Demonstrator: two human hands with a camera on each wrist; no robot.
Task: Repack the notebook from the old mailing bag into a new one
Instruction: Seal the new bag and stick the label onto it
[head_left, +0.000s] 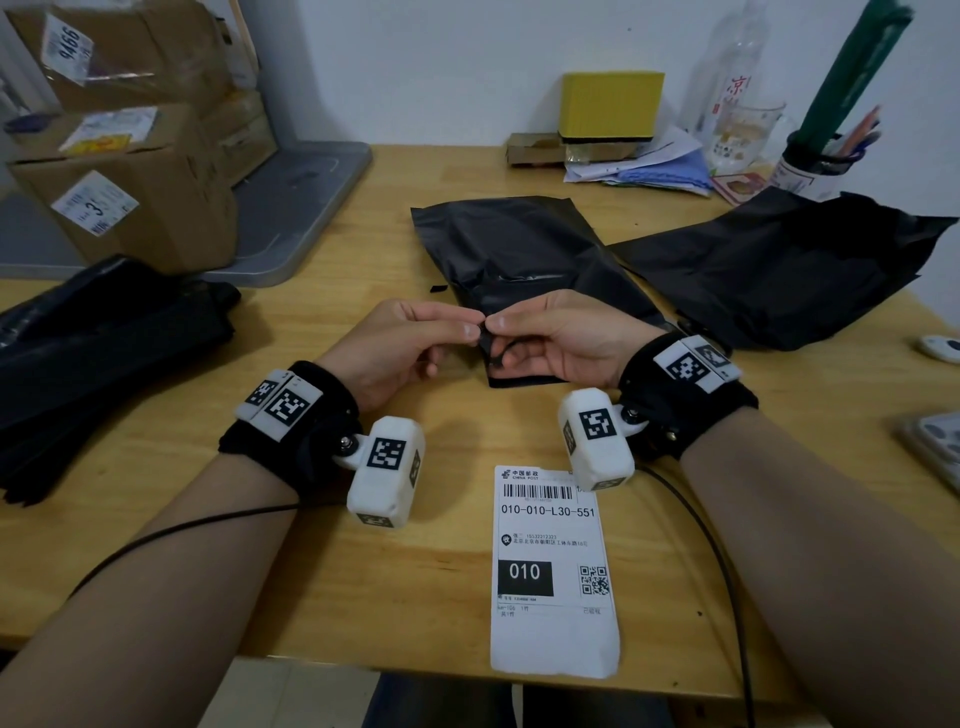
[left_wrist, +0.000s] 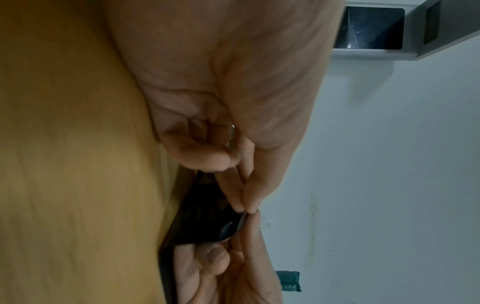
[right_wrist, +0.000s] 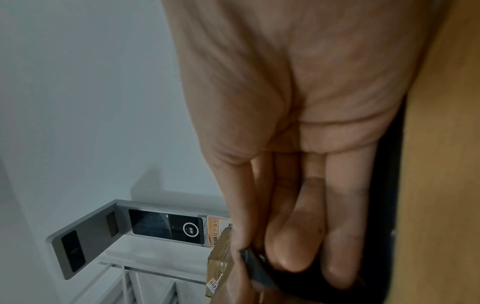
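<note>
A flat black mailing bag (head_left: 519, 254) lies in the middle of the wooden table (head_left: 363, 571). Its near corner is lifted. My left hand (head_left: 470, 331) and right hand (head_left: 500, 323) meet there, each pinching the bag's edge between thumb and forefinger. The left wrist view shows my left fingertips (left_wrist: 246, 207) nipping the thin black film (left_wrist: 205, 222), with my right hand (left_wrist: 233, 259) opposite. In the right wrist view my right hand (right_wrist: 259, 253) holds the black edge (right_wrist: 257, 265). A second, crumpled black bag (head_left: 779, 270) lies to the right. No notebook is visible.
A white shipping label (head_left: 553, 566) lies near the front edge. A stack of black bags (head_left: 104, 358) sits at the left, with cardboard boxes (head_left: 135, 208) and a grey tray (head_left: 296, 208) behind. A yellow box (head_left: 612, 104), papers, a bottle and a pen cup (head_left: 810, 166) line the back.
</note>
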